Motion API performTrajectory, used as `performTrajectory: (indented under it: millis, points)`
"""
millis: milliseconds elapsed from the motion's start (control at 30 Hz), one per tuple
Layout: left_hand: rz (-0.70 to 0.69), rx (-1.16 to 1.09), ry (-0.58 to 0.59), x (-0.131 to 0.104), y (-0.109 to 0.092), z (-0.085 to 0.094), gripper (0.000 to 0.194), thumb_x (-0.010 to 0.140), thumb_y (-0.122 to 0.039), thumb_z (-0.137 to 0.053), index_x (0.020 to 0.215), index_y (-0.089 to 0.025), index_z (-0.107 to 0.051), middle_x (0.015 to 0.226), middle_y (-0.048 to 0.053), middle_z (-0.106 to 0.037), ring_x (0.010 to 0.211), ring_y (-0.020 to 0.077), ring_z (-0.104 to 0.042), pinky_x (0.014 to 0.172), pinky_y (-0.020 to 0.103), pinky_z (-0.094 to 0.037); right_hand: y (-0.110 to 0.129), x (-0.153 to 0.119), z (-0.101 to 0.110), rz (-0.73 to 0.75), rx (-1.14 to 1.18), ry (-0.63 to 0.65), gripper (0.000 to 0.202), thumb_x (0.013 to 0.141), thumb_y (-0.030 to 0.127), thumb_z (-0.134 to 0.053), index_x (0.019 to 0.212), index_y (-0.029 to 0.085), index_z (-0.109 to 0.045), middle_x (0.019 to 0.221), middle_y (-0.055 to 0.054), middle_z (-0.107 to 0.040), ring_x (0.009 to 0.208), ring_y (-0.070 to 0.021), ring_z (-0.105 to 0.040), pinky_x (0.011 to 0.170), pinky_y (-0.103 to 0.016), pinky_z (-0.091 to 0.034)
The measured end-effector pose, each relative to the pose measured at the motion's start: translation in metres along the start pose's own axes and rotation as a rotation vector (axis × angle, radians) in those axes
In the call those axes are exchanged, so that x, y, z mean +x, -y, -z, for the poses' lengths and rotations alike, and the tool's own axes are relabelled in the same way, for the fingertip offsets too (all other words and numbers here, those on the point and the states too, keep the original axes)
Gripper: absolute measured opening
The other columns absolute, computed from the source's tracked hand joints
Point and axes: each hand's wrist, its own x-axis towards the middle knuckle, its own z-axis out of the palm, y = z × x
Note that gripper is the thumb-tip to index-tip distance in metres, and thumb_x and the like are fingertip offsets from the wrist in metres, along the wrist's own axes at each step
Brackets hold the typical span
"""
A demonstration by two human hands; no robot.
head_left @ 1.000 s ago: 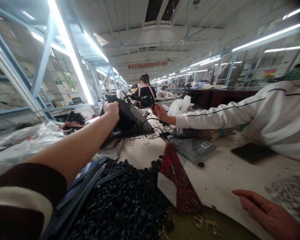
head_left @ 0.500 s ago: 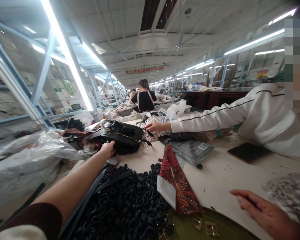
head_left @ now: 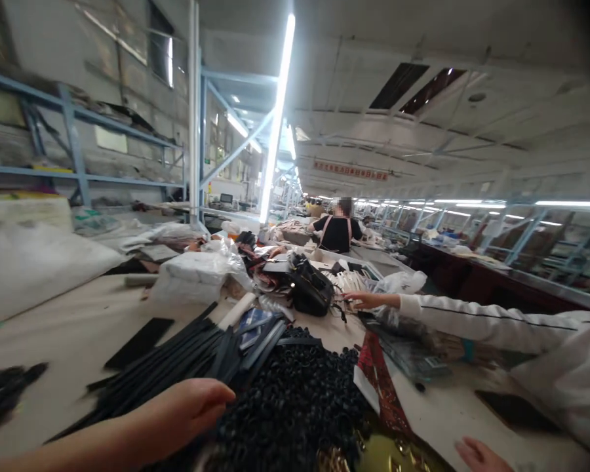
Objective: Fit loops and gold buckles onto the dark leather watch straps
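Observation:
Over the dark strips (head_left: pixel 177 360), at the left edge of a heap of small black rings (head_left: pixel 295 393), is my left hand (head_left: pixel 194 410); its fingers are blurred and partly hidden, and nothing shows in them. At the lower right edge my right hand (head_left: pixel 479 453) is partly in view above the pale table (head_left: pixel 437 419), its fingers apart and holding nothing. Between my hands lie the ring heap, a red patterned cloth (head_left: pixel 381 387) and an olive tray (head_left: pixel 388 455) with gold buckles. The black bag (head_left: pixel 309 288) stands farther back, away from both hands.
From the right, another person's white sleeve (head_left: pixel 472 318) reaches in, the hand (head_left: pixel 371 299) beside pale strips. A dark flat object (head_left: pixel 516 410) lies at the right. Plastic-wrapped bundles (head_left: pixel 196 272) sit at the left, with shelves (head_left: pixel 78 144) behind. A person in black (head_left: pixel 337 233) is farther back.
The view has turned left. My left hand has let go of the black bag and come back toward me, over the dark strips. The other person's arm is still stretched out.

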Motion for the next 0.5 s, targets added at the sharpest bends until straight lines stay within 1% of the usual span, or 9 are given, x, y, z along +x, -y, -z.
performTrajectory:
  millis: [67, 133, 200, 233, 300, 367, 400, 433, 500]
  points:
    - [0.002, 0.062, 0.009, -0.06, -0.002, 0.015, 0.028, 0.083, -0.031, -0.041, 0.098, -0.021, -0.063, 0.093, 0.002, -0.066, 0.086, 0.0164, -0.06, 0.078, 0.022, -0.043, 0.059, -0.039, 0.007, 0.031, -0.062, -0.005, 0.026, 0.048, 0.051, -0.052, 0.053, 0.027, -0.061, 0.054, -0.015, -0.063, 0.06, -0.0413, -0.063, 0.056, -0.05, -0.047]
    - [0.015, 0.128, 0.011, -0.11, 0.003, 0.019, 0.03, 0.084, -0.03, -0.039, 0.103, -0.019, -0.061, 0.098, 0.005, -0.065, 0.09, 0.0176, -0.06, 0.08, 0.023, -0.043, 0.114, -0.099, 0.004, 0.063, -0.099, 0.063, 0.042, 0.062, 0.052, -0.046, 0.081, 0.02, -0.064, 0.075, -0.019, -0.066, 0.076, -0.0395, -0.062, 0.067, -0.05, -0.045]
    - [0.004, 0.185, 0.022, -0.152, 0.015, 0.009, 0.031, 0.085, -0.029, -0.038, 0.104, -0.018, -0.06, 0.1, 0.006, -0.064, 0.091, 0.0183, -0.059, 0.081, 0.026, -0.043, 0.164, -0.176, -0.008, 0.167, -0.083, 0.217, 0.042, 0.072, 0.047, -0.044, 0.102, 0.021, -0.059, 0.091, -0.016, -0.066, 0.083, -0.0341, -0.061, 0.073, -0.046, -0.045]
    - [-0.009, 0.198, 0.037, -0.172, 0.022, 0.0, 0.031, 0.086, -0.028, -0.037, 0.104, -0.018, -0.06, 0.099, 0.007, -0.064, 0.09, 0.0183, -0.059, 0.08, 0.026, -0.043, 0.188, -0.22, -0.016, 0.244, -0.042, 0.312, 0.039, 0.076, 0.043, -0.044, 0.106, 0.022, -0.057, 0.099, -0.014, -0.064, 0.088, -0.0312, -0.06, 0.077, -0.043, -0.044]
    - [-0.059, 0.208, 0.075, -0.208, 0.036, -0.021, 0.03, 0.086, -0.026, -0.036, 0.103, -0.018, -0.059, 0.096, 0.007, -0.064, 0.087, 0.0176, -0.059, 0.078, 0.026, -0.043, 0.231, -0.309, -0.034, 0.372, 0.033, 0.522, 0.028, 0.077, 0.037, -0.047, 0.099, 0.025, -0.06, 0.099, -0.008, -0.065, 0.089, -0.0253, -0.06, 0.08, -0.037, -0.045]
    - [-0.122, 0.211, 0.098, -0.237, 0.047, -0.037, 0.028, 0.085, -0.023, -0.038, 0.102, -0.018, -0.06, 0.092, 0.006, -0.064, 0.084, 0.0164, -0.059, 0.076, 0.024, -0.044, 0.261, -0.387, -0.053, 0.439, 0.061, 0.664, 0.021, 0.077, 0.033, -0.051, 0.09, 0.026, -0.065, 0.085, -0.004, -0.068, 0.077, -0.0206, -0.063, 0.072, -0.03, -0.048]
    - [-0.142, 0.217, 0.095, -0.247, 0.052, -0.042, 0.027, 0.084, -0.021, -0.039, 0.101, -0.019, -0.06, 0.092, 0.006, -0.063, 0.083, 0.0158, -0.059, 0.075, 0.023, -0.044, 0.271, -0.417, -0.063, 0.454, 0.071, 0.705, 0.02, 0.078, 0.03, -0.05, 0.09, 0.026, -0.065, 0.083, -0.004, -0.068, 0.077, -0.02, -0.063, 0.071, -0.03, -0.048]
    - [-0.15, 0.226, 0.081, -0.253, 0.057, -0.043, 0.026, 0.084, -0.021, -0.04, 0.1, -0.019, -0.06, 0.091, 0.006, -0.063, 0.083, 0.0154, -0.059, 0.074, 0.023, -0.044, 0.276, -0.439, -0.073, 0.418, 0.12, 0.723, 0.021, 0.079, 0.028, -0.049, 0.091, 0.024, -0.065, 0.084, -0.005, -0.069, 0.078, -0.0203, -0.063, 0.071, -0.031, -0.048]
    - [-0.125, 0.254, 0.031, -0.253, 0.066, -0.04, 0.024, 0.084, -0.021, -0.041, 0.097, -0.019, -0.061, 0.09, 0.005, -0.063, 0.082, 0.0153, -0.059, 0.074, 0.023, -0.043, 0.282, -0.461, -0.091, 0.346, 0.173, 0.688, 0.022, 0.08, 0.026, -0.047, 0.091, 0.021, -0.065, 0.085, -0.007, -0.069, 0.079, -0.0208, -0.063, 0.072, -0.032, -0.049]
